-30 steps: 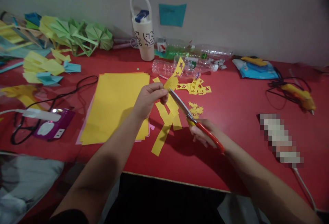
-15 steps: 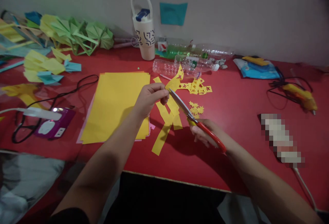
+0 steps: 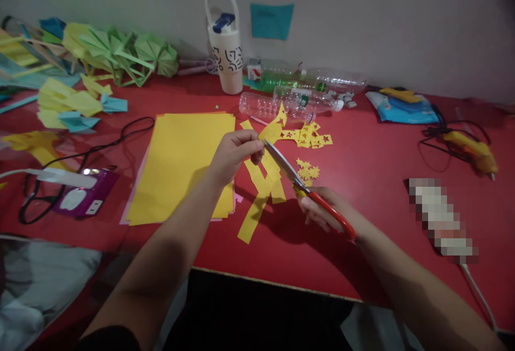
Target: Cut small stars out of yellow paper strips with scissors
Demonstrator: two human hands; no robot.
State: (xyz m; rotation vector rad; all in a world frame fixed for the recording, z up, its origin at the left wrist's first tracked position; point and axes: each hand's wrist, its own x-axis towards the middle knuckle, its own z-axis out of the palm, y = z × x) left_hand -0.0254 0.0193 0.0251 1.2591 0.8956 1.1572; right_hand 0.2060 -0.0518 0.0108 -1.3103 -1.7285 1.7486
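Observation:
My left hand (image 3: 241, 150) is closed in a pinch on a yellow paper strip (image 3: 273, 128), which rises beyond the fingers and has star-shaped holes near its top. In my right hand (image 3: 319, 209) are scissors (image 3: 300, 184) with red handles, their blades pointing up and left so that the tips meet the left fingertips. Beneath the hands lie plain yellow paper strips (image 3: 255, 217), partly crossing each other. Small yellow paper stars (image 3: 308, 171) are heaped just beyond the scissors. Farther back are punched strips (image 3: 309, 135) with star holes.
A stack of yellow paper (image 3: 177, 163) lies left on the red table (image 3: 362, 158). Clear plastic bottles (image 3: 261, 105) and a white tumbler (image 3: 229, 61) stand along the back. Glue guns (image 3: 469, 150) with cords, a purple box (image 3: 86, 195) and folded paper shapes (image 3: 112, 53) lie around.
Almost nothing differs. The scissors' handles have shifted very slightly in my right hand; my left hand keeps its pinch in the same place.

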